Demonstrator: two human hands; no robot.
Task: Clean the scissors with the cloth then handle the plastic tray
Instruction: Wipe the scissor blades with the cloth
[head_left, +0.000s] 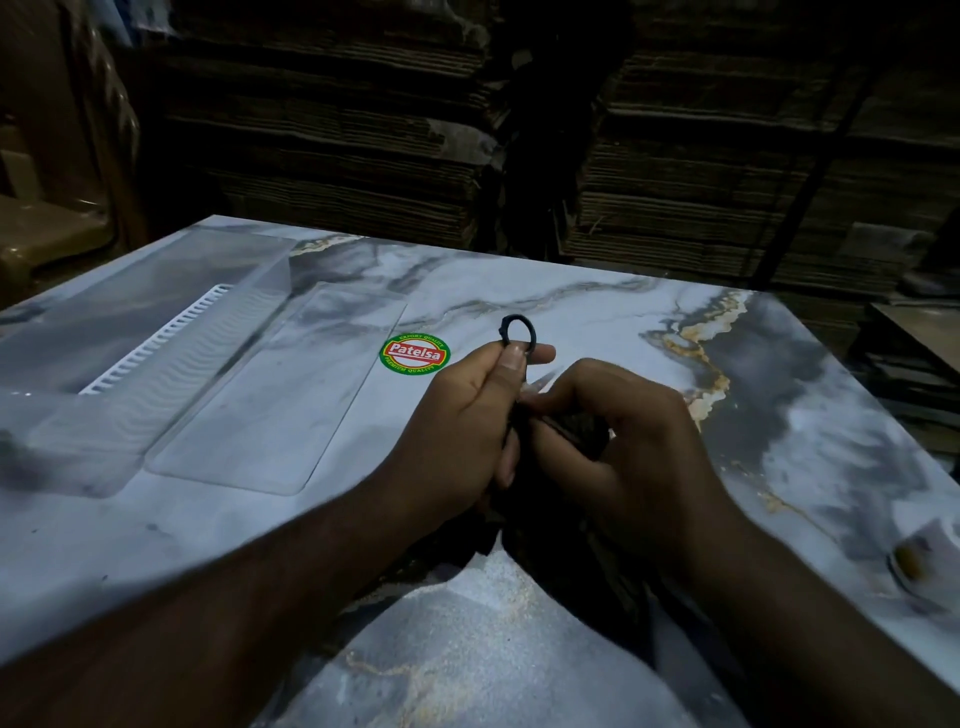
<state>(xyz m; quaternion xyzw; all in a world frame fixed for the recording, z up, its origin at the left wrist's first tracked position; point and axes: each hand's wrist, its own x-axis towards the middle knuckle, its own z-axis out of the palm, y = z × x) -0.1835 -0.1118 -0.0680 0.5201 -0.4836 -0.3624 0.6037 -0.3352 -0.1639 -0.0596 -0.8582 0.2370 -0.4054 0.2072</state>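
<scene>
My left hand (467, 415) grips the black scissors (516, 332) by the handle end, one round finger loop sticking up above my thumb. A thin pale blade tip shows between the two hands. My right hand (623, 431) is closed on a dark cloth (576, 431) pressed around the blades; more cloth hangs down between my wrists. The clear plastic tray (260, 400) lies flat on the marble-patterned table (597, 306) to the left of my hands, apart from them.
A larger clear plastic piece with a white comb-like strip (156, 343) sits at the far left. A round Patelsa sticker (414, 353) marks the tabletop. Stacked cardboard (727, 156) stands behind the table. A small brownish object (909, 561) lies near the right edge.
</scene>
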